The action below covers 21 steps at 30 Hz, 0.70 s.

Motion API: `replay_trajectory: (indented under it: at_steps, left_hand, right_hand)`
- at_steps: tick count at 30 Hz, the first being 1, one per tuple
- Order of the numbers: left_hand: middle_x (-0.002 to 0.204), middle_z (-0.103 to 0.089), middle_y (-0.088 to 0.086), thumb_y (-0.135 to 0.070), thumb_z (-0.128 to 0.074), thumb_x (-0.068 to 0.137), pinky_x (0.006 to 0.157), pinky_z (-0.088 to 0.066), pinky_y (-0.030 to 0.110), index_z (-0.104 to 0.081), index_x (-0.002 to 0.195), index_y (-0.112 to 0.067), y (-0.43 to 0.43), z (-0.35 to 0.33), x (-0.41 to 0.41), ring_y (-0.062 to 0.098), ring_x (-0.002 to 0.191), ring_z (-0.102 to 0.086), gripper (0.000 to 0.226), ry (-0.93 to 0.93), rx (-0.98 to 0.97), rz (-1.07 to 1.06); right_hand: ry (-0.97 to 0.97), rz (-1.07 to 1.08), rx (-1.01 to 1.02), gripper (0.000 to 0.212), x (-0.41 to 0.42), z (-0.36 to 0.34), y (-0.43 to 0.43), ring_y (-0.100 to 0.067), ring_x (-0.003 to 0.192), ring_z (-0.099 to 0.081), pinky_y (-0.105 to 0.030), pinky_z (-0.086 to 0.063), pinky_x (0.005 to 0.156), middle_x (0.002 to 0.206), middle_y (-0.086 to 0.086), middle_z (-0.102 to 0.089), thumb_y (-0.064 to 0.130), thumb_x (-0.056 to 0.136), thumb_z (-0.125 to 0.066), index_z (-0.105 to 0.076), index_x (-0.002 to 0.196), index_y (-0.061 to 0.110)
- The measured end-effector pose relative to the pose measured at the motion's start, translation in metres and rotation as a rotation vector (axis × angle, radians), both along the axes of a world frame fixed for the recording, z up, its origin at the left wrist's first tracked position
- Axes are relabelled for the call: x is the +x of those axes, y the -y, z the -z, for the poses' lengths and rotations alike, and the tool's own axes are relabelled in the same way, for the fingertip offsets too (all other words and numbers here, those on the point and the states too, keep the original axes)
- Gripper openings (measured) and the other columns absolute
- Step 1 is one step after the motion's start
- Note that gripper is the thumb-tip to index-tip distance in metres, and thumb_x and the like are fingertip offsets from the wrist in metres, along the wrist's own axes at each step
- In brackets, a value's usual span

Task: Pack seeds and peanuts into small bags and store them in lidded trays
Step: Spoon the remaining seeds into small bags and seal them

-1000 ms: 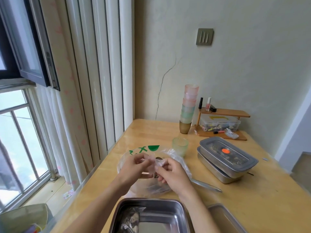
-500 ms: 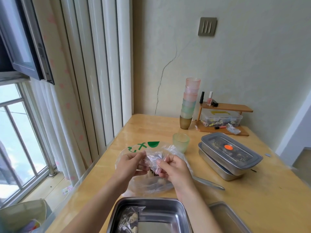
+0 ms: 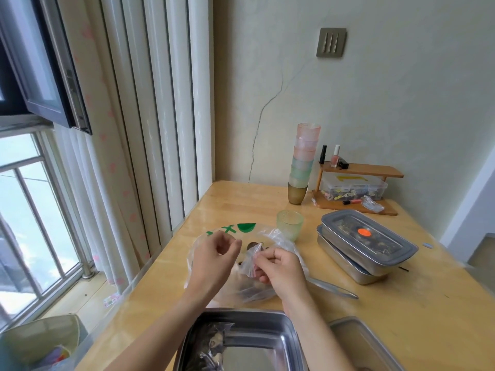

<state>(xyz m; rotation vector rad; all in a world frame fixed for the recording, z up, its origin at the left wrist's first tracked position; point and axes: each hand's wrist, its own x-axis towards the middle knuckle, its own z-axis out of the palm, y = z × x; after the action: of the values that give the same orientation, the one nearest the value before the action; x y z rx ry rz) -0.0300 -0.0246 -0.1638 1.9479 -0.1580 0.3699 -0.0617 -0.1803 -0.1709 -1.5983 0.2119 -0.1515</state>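
The right hand (image 3: pixel 281 271) pinches a small clear plastic bag (image 3: pixel 251 261) above the large clear green-printed bag (image 3: pixel 241 228), near the wooden table's (image 3: pixel 417 317) left edge. The left hand (image 3: pixel 211 255), loosely curled, holds nothing just beside it. An open steel tray (image 3: pixel 254 315) meets the near edge; stacked lidded steel trays (image 3: pixel 388 246) stand right, a slim metal tool (image 3: pixel 332 287) lying between.

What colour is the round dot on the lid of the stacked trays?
The dot is bright orange; the head view shows it.
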Motion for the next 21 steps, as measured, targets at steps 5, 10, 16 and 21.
replay_trajectory:
  at_steps: [5,10,16,21]
  left_hand:
    - [0.074,-0.075,0.008,-0.032,-0.072,0.095,0.075,-0.064,0.039,-0.071,0.086,-0.010,0.011,-0.007,-0.008,0.024,0.072,-0.074,0.024,-0.170,-0.022,0.256]
    - [0.075,-0.074,0.014,-0.021,-0.070,0.097,0.076,-0.065,0.045,-0.073,0.085,-0.001,0.012,-0.007,-0.008,0.025,0.068,-0.074,0.024,-0.248,-0.181,0.234]
    - [0.075,-0.076,0.015,-0.012,-0.068,0.098,0.076,-0.065,0.041,-0.077,0.084,-0.003,0.007,-0.003,-0.010,0.026,0.070,-0.073,0.020,-0.250,-0.187,0.204]
    - [0.077,-0.075,0.019,-0.006,-0.073,0.091,0.076,-0.065,0.036,-0.076,0.084,0.001,0.009,-0.007,-0.012,0.022,0.067,-0.072,0.011,-0.266,-0.198,0.230]
  right_hand:
    - [0.078,-0.022,-0.248,0.022,0.001,0.003,-0.001,-0.020,0.065,-0.073,-0.044,-0.062,0.073,0.070,-0.005,-0.076,0.023,0.097,-0.072,-0.070,0.079,0.011]
    - [0.131,-0.025,-0.353,0.015,-0.001,0.004,-0.001,-0.019,0.067,-0.073,-0.043,-0.062,0.073,0.071,0.000,-0.075,0.021,0.095,-0.073,-0.072,0.080,0.018]
    - [0.099,0.002,-0.330,0.021,-0.003,0.002,0.000,-0.009,0.063,-0.069,-0.034,-0.060,0.070,0.070,0.006,-0.074,0.020,0.099,-0.065,-0.074,0.081,0.022]
    - [0.134,0.022,-0.392,0.018,-0.003,0.005,0.000,-0.008,0.068,-0.068,-0.033,-0.059,0.072,0.071,0.004,-0.073,0.021,0.098,-0.066,-0.072,0.081,0.024]
